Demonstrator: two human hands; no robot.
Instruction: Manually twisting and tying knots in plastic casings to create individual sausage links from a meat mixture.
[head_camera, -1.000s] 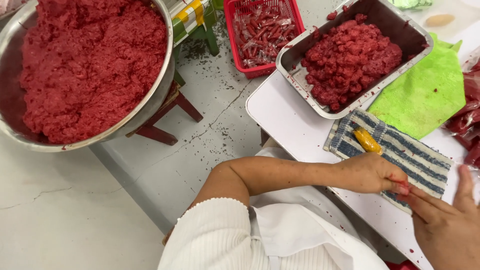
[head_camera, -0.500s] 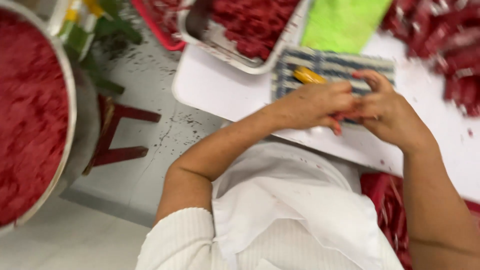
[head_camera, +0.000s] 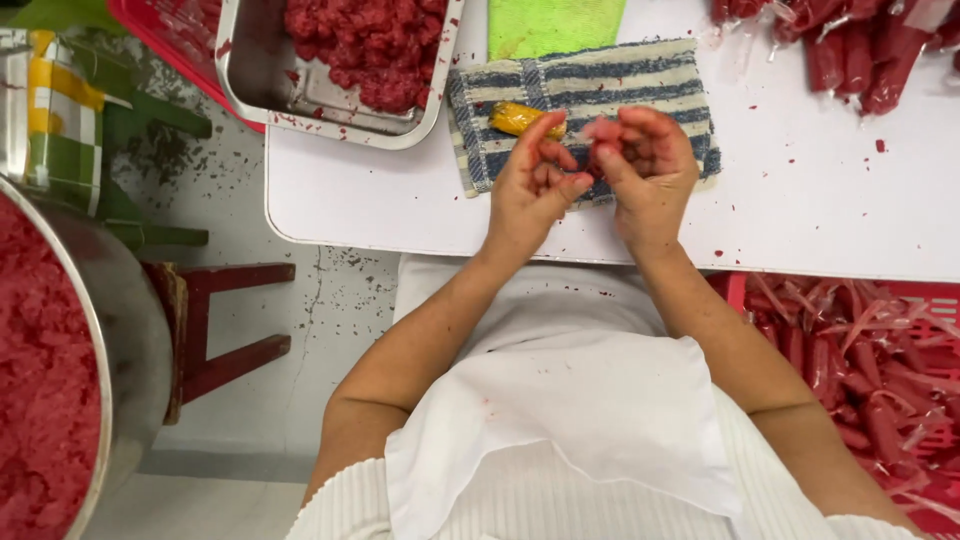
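The left hand (head_camera: 535, 185) and the right hand (head_camera: 645, 165) meet over a striped blue cloth (head_camera: 585, 105) on the white table (head_camera: 400, 200), fingertips pinching a thin clear plastic film (head_camera: 590, 130) between them. A small yellow piece (head_camera: 522, 118) lies just beyond the left hand. Red filled plastic tubes (head_camera: 850, 50) lie further right of the right hand.

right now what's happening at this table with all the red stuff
A person in a white apron has both hands together over a blue-striped cloth on the white table. The left hand and right hand, both smeared red, seem to pinch something small and pale between the fingertips; what it is cannot be told. A small yellow object lies on the cloth. A metal tray of red minced material sits at the table's far left, and filled red plastic tubes lie to the right.
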